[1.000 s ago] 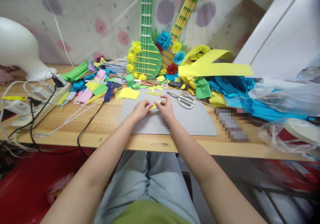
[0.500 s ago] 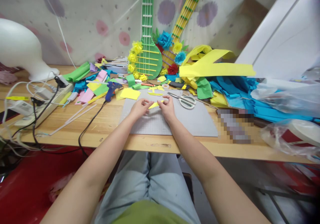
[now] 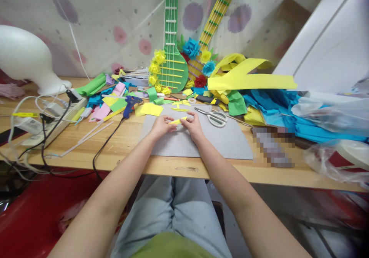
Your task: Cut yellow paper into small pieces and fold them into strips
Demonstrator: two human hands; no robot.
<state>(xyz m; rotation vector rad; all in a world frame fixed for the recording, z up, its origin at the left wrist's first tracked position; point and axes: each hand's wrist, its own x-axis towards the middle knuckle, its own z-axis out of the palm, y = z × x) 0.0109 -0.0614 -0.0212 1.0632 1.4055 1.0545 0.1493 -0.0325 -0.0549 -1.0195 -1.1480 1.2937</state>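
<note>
Fingers of our left hand (image 3: 162,128) and right hand (image 3: 193,127) were pinched narrow on one small item. With that item as clock centre, we recorded by size: wooden table (image 3: 121,137), underlying the layout; green model guitar (image 3: 172,52), upright at 12 o'clock; grey mat (image 3: 221,142), below both hands; scissors (image 3: 209,114), lying on it at 3 o'clock; yellow paper strip (image 3: 177,121), gripped between both hands over the mat.
</note>
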